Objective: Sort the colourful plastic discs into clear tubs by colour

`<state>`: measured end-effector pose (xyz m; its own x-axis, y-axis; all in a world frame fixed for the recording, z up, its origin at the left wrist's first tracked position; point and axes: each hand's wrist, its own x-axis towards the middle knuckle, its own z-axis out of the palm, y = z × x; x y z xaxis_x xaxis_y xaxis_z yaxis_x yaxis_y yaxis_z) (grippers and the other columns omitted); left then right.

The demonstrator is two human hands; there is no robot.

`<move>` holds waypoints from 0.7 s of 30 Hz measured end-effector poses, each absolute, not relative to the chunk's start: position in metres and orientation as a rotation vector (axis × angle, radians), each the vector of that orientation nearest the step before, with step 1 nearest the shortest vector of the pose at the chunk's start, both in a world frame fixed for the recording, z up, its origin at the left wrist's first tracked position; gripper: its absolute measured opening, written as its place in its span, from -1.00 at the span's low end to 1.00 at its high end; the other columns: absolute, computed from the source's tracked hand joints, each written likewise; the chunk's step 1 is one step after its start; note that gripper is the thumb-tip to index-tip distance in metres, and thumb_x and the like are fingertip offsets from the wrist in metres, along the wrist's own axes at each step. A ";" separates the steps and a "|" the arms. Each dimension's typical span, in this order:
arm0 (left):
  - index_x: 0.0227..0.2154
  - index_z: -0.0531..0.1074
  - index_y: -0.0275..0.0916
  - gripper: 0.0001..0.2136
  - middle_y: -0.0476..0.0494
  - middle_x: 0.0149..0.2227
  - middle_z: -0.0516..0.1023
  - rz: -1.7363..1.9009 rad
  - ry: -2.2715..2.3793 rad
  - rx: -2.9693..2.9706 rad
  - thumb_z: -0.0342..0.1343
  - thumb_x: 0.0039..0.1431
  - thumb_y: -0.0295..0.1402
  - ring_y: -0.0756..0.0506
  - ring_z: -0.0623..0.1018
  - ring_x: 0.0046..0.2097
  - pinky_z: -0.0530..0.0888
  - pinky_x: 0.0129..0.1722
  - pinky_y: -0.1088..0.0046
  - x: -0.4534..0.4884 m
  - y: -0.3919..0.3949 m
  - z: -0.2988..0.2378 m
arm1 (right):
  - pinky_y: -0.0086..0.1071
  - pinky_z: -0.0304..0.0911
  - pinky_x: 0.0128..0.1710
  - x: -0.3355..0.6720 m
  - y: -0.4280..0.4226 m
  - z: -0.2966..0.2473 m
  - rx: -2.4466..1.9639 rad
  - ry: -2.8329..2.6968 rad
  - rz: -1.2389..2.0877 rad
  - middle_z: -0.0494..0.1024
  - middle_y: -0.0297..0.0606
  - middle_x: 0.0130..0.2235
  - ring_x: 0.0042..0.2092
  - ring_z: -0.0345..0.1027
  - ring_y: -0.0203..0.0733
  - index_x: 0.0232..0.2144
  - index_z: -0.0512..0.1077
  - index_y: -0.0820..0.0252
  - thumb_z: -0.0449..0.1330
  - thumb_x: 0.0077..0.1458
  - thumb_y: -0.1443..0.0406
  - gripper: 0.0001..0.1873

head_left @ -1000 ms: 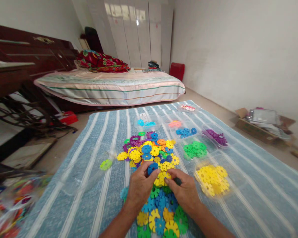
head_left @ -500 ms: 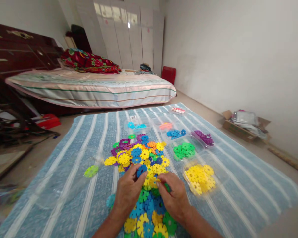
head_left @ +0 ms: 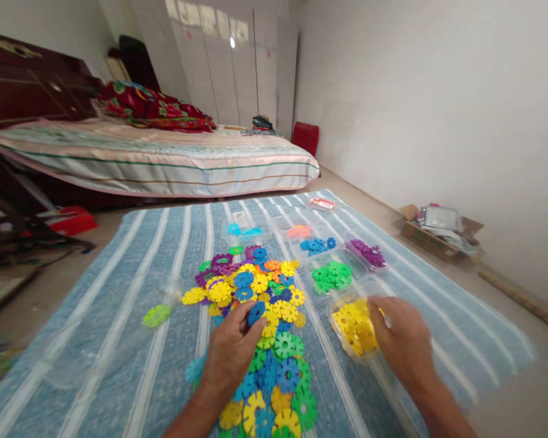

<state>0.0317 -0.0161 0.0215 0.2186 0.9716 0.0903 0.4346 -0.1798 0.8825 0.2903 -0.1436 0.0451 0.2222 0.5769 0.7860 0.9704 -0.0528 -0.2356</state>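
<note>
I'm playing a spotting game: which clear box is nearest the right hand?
The box of yellow pieces: the right hand is right at it, while the boxes with other colours sit farther away.

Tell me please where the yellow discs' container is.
In the head view, the clear container of yellow discs sits right of the mixed pile, by the right hand, below the green-disc container.

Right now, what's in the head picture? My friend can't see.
A person's left hand holds a blue flower-shaped disc by a colourful heap of discs; the right hand is at a clear tub of yellow discs. More tubs sit on a striped cloth.
</note>
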 end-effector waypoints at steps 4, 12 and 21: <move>-0.20 0.44 -0.22 -0.63 -0.02 -0.37 0.59 0.885 1.293 1.721 0.11 -0.06 -0.15 -0.09 0.58 -0.34 0.52 -0.27 0.41 0.036 -0.022 0.026 | -0.21 0.32 -0.16 0.270 -0.145 0.042 -1.651 -1.459 -0.551 0.54 -0.15 -0.31 -0.22 0.41 -0.11 -0.30 0.45 0.22 0.10 0.15 0.37 -0.88; -0.21 0.41 -0.24 -0.63 -0.03 -0.35 0.60 0.818 1.118 1.490 0.17 -0.13 -0.22 -0.10 0.59 -0.30 0.53 -0.29 0.42 0.045 -0.037 0.040 | -0.29 0.40 -0.15 0.171 -0.124 0.021 -1.544 -1.470 0.080 0.55 -0.15 -0.13 -0.13 0.45 -0.13 0.00 0.37 0.22 0.13 0.07 0.37 -0.60; -0.21 0.42 -0.26 -0.67 -0.04 -0.42 0.57 0.767 1.125 1.530 0.10 -0.02 -0.18 -0.09 0.56 -0.38 0.52 -0.38 0.40 0.045 -0.041 0.036 | -0.52 0.33 -0.51 0.179 -0.120 0.026 -1.532 -1.322 0.393 0.56 -0.38 -0.45 -0.49 0.41 -0.31 -0.24 0.49 0.15 0.11 0.09 0.34 -0.80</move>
<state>0.0447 -0.0411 0.0357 0.3552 0.9314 -0.0799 0.2664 -0.0189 0.9637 0.1789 -0.1203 0.0258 0.3416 0.8693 0.3573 0.5328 0.1341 -0.8355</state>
